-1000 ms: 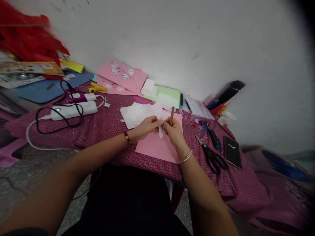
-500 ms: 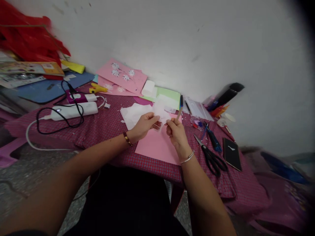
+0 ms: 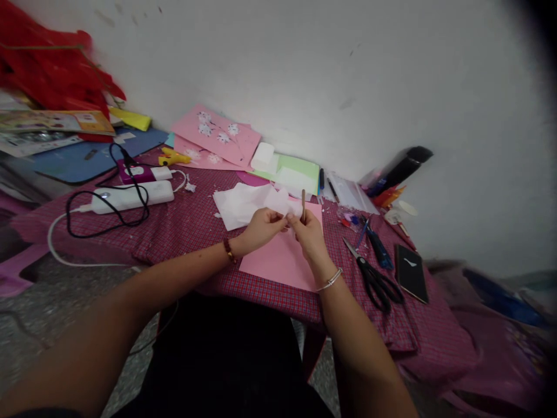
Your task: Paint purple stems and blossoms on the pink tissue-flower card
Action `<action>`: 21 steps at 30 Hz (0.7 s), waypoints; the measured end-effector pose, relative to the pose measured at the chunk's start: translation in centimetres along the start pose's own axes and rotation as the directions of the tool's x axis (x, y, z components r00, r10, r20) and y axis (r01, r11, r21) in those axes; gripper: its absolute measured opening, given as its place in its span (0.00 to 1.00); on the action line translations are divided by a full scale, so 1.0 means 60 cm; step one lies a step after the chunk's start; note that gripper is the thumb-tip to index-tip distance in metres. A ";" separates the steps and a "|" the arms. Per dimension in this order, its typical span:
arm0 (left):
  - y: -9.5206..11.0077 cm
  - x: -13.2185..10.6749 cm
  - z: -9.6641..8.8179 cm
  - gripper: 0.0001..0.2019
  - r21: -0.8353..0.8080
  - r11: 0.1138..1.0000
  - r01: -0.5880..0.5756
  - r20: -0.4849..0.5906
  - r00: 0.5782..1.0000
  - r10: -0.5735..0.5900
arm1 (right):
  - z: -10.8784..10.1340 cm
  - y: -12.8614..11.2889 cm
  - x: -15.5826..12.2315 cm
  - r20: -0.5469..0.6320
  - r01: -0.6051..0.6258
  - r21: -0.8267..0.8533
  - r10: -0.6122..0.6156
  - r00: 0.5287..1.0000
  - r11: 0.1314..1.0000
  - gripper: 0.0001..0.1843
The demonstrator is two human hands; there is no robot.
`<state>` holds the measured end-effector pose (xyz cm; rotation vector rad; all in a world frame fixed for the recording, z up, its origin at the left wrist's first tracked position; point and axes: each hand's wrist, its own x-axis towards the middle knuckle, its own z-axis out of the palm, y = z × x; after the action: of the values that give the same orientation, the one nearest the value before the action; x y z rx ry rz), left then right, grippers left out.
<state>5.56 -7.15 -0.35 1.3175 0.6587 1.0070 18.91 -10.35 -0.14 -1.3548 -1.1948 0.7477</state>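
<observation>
My left hand (image 3: pixel 263 231) and my right hand (image 3: pixel 310 237) meet above a pink sheet of paper (image 3: pixel 278 264). Fingertips of both are pinched together on a thin piece of white tissue paper (image 3: pixel 285 204); much of its lower part is hidden by the fingers. A slim brown stick (image 3: pixel 303 198) stands up out of my right hand, tucked between the fingers. Just behind my left hand lie loose white tissue sheets (image 3: pixel 230 209), partly under the held piece.
Black-handled scissors (image 3: pixel 374 281), a blue-black cutter (image 3: pixel 379 249) and a dark notebook (image 3: pixel 411 271) lie at the right. Pink cards with white flowers (image 3: pixel 221 136) rest against the wall. On the left are a white power bank (image 3: pixel 130 197), cables and a yellow glue gun (image 3: pixel 173 157).
My hands have drawn together, and the tissue between them sits lower and more gathered. The brown stick has swung from a slant to nearly upright.
</observation>
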 end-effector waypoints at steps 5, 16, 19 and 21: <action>-0.009 0.006 -0.010 0.10 -0.209 0.975 0.074 -0.024 0.996 -0.081 | 0.002 0.001 0.001 -0.101 0.127 -0.197 -0.149 0.984 0.972 0.17; 0.008 0.004 -0.016 0.05 -0.297 0.942 0.156 -0.026 0.985 -0.171 | -0.002 0.003 0.004 -0.113 0.133 -0.093 -0.143 0.983 0.987 0.13; 0.004 0.006 -0.018 0.06 -0.325 0.912 0.251 0.060 0.968 -0.245 | 0.000 0.005 0.002 -0.078 0.152 -0.066 -0.157 0.985 0.986 0.12; -0.001 0.007 -0.017 0.11 -0.316 0.887 0.336 0.152 0.941 -0.302 | 0.002 0.005 0.001 -0.051 0.150 -0.036 -0.152 0.987 0.988 0.11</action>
<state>4.87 -6.26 -0.52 0.9128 0.5742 0.7392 18.91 -10.23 -0.42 -1.2867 -1.2563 0.5832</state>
